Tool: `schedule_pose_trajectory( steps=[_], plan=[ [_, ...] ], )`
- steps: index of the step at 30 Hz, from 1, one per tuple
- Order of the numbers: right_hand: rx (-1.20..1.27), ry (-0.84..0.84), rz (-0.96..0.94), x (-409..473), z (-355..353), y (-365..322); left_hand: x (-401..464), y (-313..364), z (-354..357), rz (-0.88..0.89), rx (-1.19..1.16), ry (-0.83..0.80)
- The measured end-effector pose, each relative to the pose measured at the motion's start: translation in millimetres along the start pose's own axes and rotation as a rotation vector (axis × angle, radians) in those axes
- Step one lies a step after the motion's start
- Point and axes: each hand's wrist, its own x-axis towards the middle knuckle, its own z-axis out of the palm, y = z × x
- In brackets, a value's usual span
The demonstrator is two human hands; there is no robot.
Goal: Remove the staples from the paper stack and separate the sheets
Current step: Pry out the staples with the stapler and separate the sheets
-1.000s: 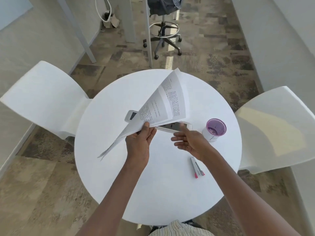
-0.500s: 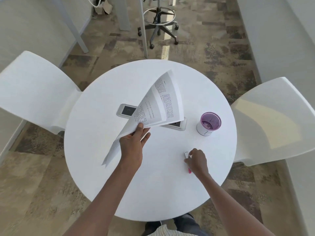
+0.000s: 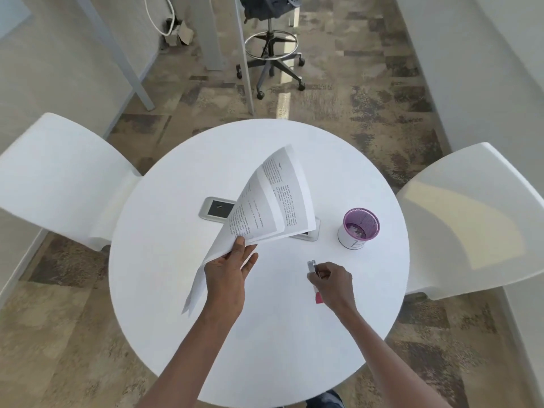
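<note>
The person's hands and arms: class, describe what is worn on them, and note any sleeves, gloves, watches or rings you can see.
Both the left hand and the right hand are bare, with no gloves. Both forearms are bare to the picture's lower edge: no sleeves, watch or bracelet show. No rings are visible.

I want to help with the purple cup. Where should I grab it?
Hold the purple cup around its round white side, below the mesh rim, coming from the right hand side. It stands upright and alone on the table, with bits inside, so keep it level.
</note>
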Motion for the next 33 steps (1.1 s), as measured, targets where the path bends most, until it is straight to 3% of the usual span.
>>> schedule_pose_trajectory(
  steps=[8,15,20,26,33],
  plan=[
    [0.392,-0.082,-0.134,-62,-43,-83,-20,18,7,0.036,-0.016,-0.015],
    [0.386,-0.153,-0.411,-116,-67,-141,-47,44,28,0.131,-0.108,-0.091],
    [0.241,-0.028,-0.715,-139,-69,-179,-73,67,42,0.168,-0.240,-0.123],
    [0.121,0.148,-0.873,-154,-73,-205,-102,90,53,0.271,-0.365,-0.216],
    [0.154,0.286,-1.015,-174,-82,-219,-129,112,58,0.439,-0.366,-0.314]
  ],
)
